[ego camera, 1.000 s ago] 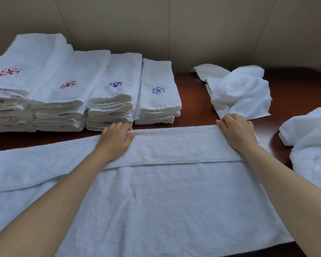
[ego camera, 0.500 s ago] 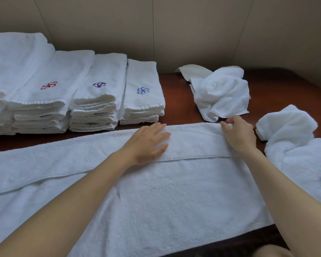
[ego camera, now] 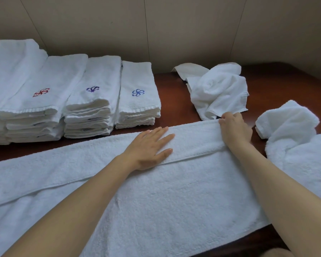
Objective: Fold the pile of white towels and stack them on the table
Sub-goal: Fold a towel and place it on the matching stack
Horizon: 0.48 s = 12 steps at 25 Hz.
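A long white towel (ego camera: 156,197) lies spread across the dark wooden table (ego camera: 176,101), its far edge folded over toward me. My left hand (ego camera: 150,147) presses flat on that folded strip, fingers straight. My right hand (ego camera: 233,128) sits at the towel's far right corner with fingers curled over the edge, gripping it. Several stacks of folded white towels (ego camera: 93,101) with red and blue embroidered marks stand at the back left.
A crumpled white towel (ego camera: 219,89) lies at the back right, just beyond my right hand. Another loose heap of white towels (ego camera: 295,141) fills the right edge. A beige panelled wall (ego camera: 174,30) closes the far side of the table.
My left hand slid right along the folded strip and flattened out. My right hand stayed at the towel's right corner. The view shifted right.
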{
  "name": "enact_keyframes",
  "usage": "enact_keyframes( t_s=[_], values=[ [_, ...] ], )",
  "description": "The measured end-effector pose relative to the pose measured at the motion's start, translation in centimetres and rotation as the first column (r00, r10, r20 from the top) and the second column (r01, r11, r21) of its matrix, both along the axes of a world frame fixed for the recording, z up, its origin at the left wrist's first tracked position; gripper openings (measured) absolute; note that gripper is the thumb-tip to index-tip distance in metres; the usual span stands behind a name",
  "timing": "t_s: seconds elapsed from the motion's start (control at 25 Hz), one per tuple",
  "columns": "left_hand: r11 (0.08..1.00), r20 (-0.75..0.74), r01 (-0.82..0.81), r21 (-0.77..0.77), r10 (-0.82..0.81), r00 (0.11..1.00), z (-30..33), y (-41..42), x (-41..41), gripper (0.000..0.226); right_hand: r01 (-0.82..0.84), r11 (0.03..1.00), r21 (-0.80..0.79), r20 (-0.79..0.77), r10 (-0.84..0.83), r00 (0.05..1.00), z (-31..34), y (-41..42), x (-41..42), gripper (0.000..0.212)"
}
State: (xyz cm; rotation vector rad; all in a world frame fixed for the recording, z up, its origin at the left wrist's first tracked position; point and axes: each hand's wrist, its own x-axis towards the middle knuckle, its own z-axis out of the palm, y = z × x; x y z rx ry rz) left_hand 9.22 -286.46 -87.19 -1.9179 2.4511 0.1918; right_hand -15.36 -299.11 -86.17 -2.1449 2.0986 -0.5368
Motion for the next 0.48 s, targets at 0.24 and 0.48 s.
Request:
enact_keyframes(
  t_s=[0.24, 0.48],
  values=[
    [0.993, -0.024, -0.117, 0.033, 0.118, 0.993, 1.0, 3.2, 1.4, 0.057, 0.001, 0.98, -0.198, -0.094, -0.02, 0.995, 2.0, 3.3, 3.2, 0.023],
    [0.816, -0.019, -0.577, 0.034, 0.578, 0.816, 1.3, 14.6, 13.1, 0.067, -0.817, 0.577, 0.025, -0.008, 0.817, 0.577, 2.5, 16.8, 18.2, 0.029]
  ],
)
